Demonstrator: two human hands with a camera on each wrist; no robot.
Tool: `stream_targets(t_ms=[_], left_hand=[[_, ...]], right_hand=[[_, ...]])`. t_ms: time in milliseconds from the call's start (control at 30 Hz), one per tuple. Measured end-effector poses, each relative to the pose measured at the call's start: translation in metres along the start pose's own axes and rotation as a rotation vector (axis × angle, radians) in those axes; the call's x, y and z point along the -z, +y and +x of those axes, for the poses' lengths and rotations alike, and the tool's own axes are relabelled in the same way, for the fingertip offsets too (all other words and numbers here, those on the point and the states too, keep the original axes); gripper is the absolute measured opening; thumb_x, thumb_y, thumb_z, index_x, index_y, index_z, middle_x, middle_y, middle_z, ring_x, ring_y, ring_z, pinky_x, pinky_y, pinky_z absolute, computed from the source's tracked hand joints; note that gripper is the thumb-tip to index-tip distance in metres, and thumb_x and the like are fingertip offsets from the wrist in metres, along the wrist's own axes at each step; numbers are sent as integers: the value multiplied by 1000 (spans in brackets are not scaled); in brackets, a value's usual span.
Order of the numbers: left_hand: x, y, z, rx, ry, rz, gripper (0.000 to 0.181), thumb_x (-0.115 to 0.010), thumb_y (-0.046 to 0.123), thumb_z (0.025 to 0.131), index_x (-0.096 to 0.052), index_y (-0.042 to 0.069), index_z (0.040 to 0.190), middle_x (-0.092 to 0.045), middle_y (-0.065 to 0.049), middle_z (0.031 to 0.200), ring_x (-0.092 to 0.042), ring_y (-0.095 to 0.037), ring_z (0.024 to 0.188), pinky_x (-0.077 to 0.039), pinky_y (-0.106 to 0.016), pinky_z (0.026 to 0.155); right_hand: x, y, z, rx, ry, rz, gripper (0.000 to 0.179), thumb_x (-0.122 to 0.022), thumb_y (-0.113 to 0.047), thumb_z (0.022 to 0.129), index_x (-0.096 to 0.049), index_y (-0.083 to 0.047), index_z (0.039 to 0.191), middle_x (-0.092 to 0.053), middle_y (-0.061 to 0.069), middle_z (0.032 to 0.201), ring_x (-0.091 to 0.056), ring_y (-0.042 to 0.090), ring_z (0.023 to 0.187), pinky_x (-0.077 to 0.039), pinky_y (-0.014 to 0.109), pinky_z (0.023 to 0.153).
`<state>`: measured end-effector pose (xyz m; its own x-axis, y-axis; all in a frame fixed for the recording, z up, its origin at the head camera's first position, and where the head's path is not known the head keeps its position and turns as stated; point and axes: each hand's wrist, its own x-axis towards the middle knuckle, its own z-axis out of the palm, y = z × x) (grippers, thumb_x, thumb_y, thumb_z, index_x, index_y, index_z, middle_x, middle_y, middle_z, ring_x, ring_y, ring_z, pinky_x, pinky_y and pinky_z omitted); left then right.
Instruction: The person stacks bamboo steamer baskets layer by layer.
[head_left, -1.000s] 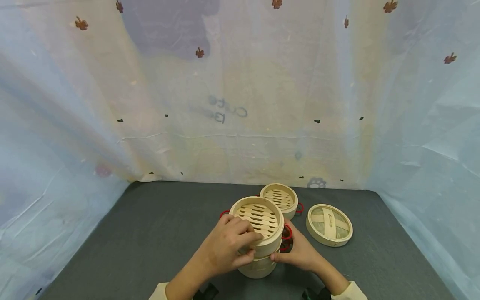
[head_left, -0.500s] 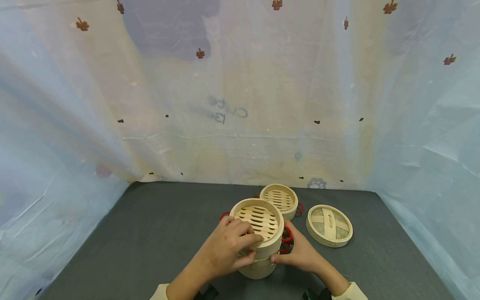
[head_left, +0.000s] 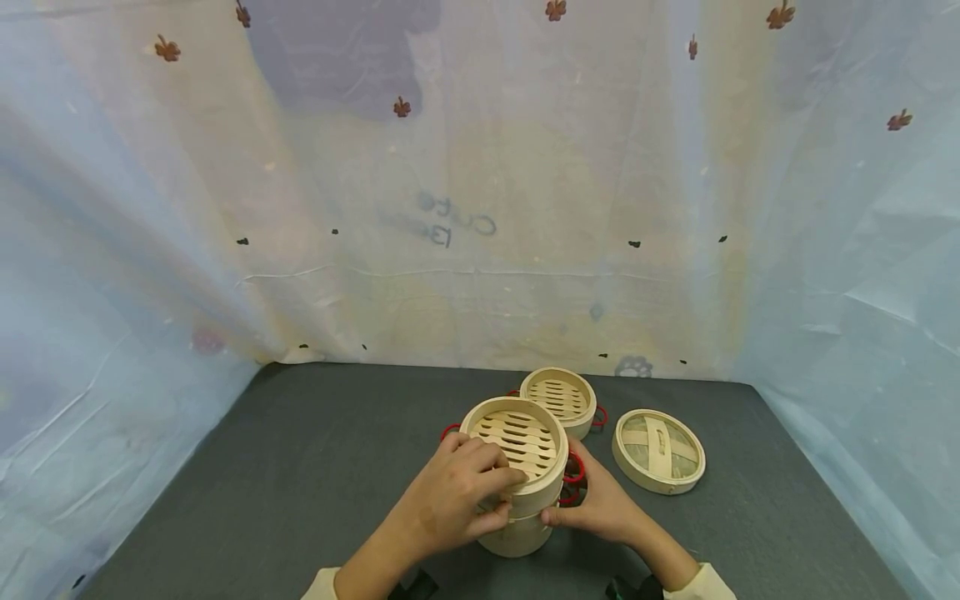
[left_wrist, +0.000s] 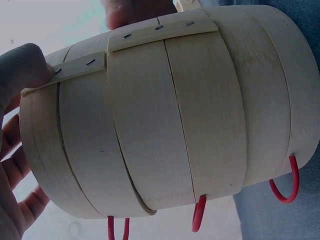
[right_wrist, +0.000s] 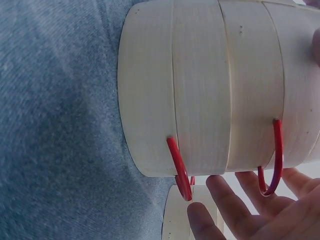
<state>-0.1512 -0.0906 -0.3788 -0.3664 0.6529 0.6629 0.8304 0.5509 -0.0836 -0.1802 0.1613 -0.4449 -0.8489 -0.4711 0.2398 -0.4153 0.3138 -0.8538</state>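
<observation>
On the near middle of the dark grey tabletop (head_left: pixel 360 450), a stack of round, pale bamboo steamer baskets with red loop handles (head_left: pixel 531 502) stands upright between the person's two hands. The left hand (head_left: pixel 467 483) is partly closed, pinching the top basket's near-left rim between a thumb on the outer wall and fingers bent over the edge, while the right hand (head_left: pixel 596 502) curves widely round the stack's right side, thumb in front. Farther back sits a matching slatted bamboo basket (head_left: pixel 579 427), and to the right lies a round woven bamboo lid (head_left: pixel 660 450).
</observation>
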Motion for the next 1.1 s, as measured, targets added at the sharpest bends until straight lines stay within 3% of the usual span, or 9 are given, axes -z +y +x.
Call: stream_targets(t_ms=[700,967,1100], left_hand=[[-1,0,-2,25,-4,-20,30,-76,23,70,-69,28,99,-56,13,89,-55,-7,87,-41,-33,82],[-1,0,-1,20,-1,-23,31,-76,23,69,-69,28,99,-56,12,93,-54,-9,88,-42,-33,82],[-1,0,-1,21,1,-27,31,-76,23,70,-69,28,100,-56,12,93,-54,-9,87,-42,-33,82]], right_hand=[[-1,1,0,-10,-8,-15,104,-83,-19,73,-19,-24,154,-37,16,151,-50,33,128,-48,35,95],[-1,-1,-1,-56,-9,2,104,-83,-18,73,-19,-26,154,-38,13,151,-51,31,127,-48,35,95],[0,0,-2,-30,-17,2,102,-83,-18,74,-19,-23,154,-39,17,149,-53,31,125,-49,34,92]])
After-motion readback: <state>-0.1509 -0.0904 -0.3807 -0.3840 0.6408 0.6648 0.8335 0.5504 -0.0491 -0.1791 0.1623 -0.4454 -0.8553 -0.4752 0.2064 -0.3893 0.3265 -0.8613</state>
